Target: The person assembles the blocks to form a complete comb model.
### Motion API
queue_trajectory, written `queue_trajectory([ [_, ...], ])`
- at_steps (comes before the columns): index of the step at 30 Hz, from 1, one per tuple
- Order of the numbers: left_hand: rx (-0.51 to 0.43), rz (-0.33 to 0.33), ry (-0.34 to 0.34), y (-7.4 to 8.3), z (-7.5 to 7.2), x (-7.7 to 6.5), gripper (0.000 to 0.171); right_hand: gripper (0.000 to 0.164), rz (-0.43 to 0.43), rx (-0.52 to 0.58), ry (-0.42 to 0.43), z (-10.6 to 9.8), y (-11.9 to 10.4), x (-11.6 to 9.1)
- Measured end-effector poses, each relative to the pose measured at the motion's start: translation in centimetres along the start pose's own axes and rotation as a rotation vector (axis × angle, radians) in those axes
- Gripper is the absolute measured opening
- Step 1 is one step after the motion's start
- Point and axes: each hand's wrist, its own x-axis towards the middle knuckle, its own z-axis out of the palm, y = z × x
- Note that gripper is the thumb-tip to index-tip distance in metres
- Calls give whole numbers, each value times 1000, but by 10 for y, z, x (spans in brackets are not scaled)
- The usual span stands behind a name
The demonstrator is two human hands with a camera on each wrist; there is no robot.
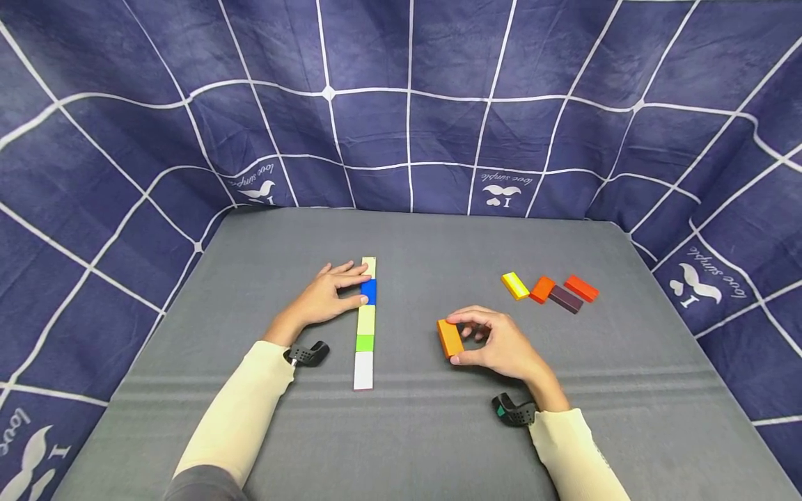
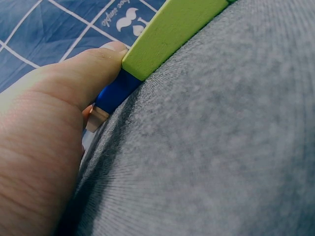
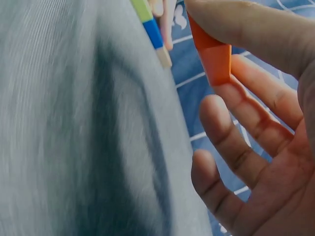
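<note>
A straight row of flat blocks runs away from me left of centre: a white block (image 1: pixel 363 370) nearest, then a green block (image 1: pixel 365 343), a pale yellow block (image 1: pixel 366 320), a blue block (image 1: pixel 368 292) and a cream block (image 1: pixel 369 265) at the far end. My left hand (image 1: pixel 322 296) rests along the row's left side, fingers fairly straight, thumb and index finger touching it around the blue block. To the right, my right hand (image 1: pixel 498 341) pinches an orange block (image 1: pixel 450 338) between thumb and fingers. In the right wrist view this orange block (image 3: pixel 214 56) appears above the curled lower fingers.
Farther right on the grey tabletop (image 1: pixel 432 438) lie a yellow block (image 1: pixel 516 285), an orange-red block (image 1: pixel 541 289), a dark purple block (image 1: pixel 566 299) and a red block (image 1: pixel 582 287). A blue curtain (image 1: pixel 451 132) with white lines surrounds the far edge and sides.
</note>
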Motion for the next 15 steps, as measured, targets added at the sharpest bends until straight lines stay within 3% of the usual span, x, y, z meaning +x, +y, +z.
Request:
queue_trajectory([
  [15, 2, 2, -1, 0, -1, 0, 55, 57, 9, 80, 85, 23, -40, 8],
])
